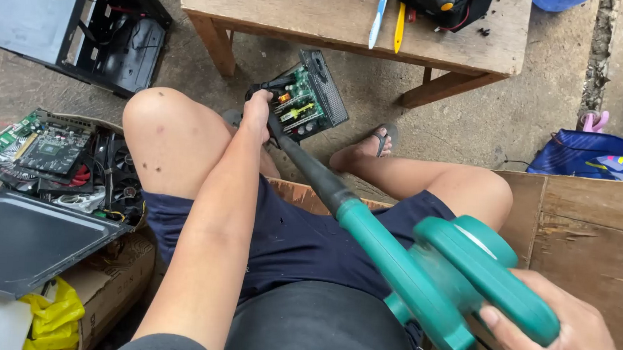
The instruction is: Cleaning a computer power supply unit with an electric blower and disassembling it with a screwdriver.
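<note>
Below the wooden bench (337,16), left hand (257,113) gripping open power supply (306,98), right hand (570,346) clenched on teal blower (422,267), circuit boards (43,149) nearby.

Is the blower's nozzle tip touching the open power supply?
Cannot tell. In the head view the blower nozzle ends right at the power supply, beside the left hand holding it, but the tip's edge blends into the dark casing, so no contact or gap shows plainly.

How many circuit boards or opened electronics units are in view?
2: the opened metal power supply unit gripped by the left hand, and the green graphics card on the pile at left. Others may be hidden underneath.
</note>
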